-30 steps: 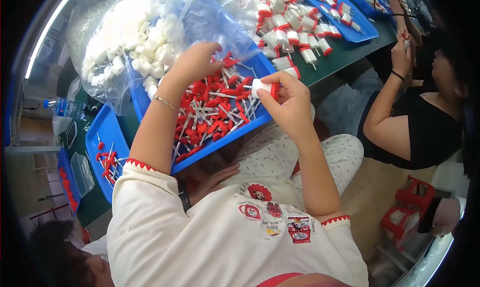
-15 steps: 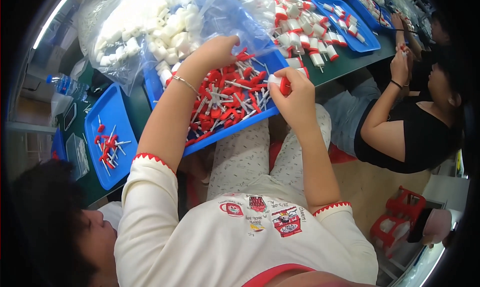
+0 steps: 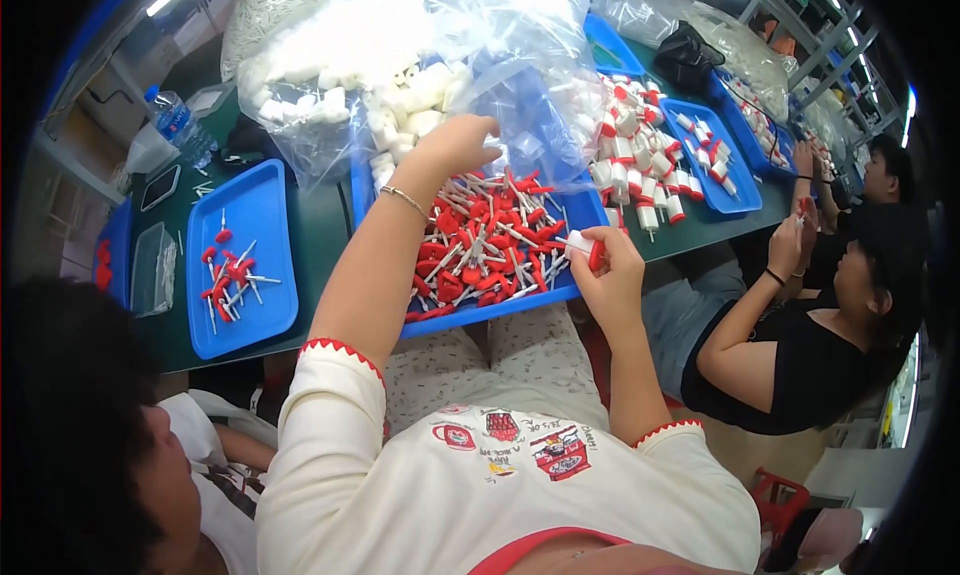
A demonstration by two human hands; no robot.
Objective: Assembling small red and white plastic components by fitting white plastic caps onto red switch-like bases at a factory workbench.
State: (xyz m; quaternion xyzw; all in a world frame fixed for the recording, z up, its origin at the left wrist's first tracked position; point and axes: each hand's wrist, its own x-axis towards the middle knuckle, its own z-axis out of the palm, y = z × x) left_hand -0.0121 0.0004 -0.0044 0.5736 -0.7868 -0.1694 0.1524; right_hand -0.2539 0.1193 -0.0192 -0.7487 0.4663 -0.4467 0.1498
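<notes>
In my right hand (image 3: pixel 612 275), at the right edge of a blue tray (image 3: pixel 480 317), is a white foam roller with a red end cap (image 3: pixel 582 243), pinched between thumb and fingers. My left hand (image 3: pixel 460 145) hovers over the tray, its visible fingers bent and a little apart, with nothing seen in them. Below it lies a heap of red discs with thin pale stems (image 3: pixel 480 240). Plain white foam cylinders (image 3: pixel 425 87) spill from a clear plastic bag (image 3: pixel 290 60) at the tray's far left.
A smaller blue tray (image 3: pixel 243 327) at left holds several red stemmed pieces. Capped rollers (image 3: pixel 640 165) are piled right of my tray, near another blue tray (image 3: pixel 742 203). A bottle (image 3: pixel 180 125), a phone (image 3: pixel 161 188) and a clear box (image 3: pixel 153 270) stand left. People sit on both sides.
The view has shifted, so the table sits lower and farther right in it. My right hand still holds the capped roller; my left hand stays above the tray.
</notes>
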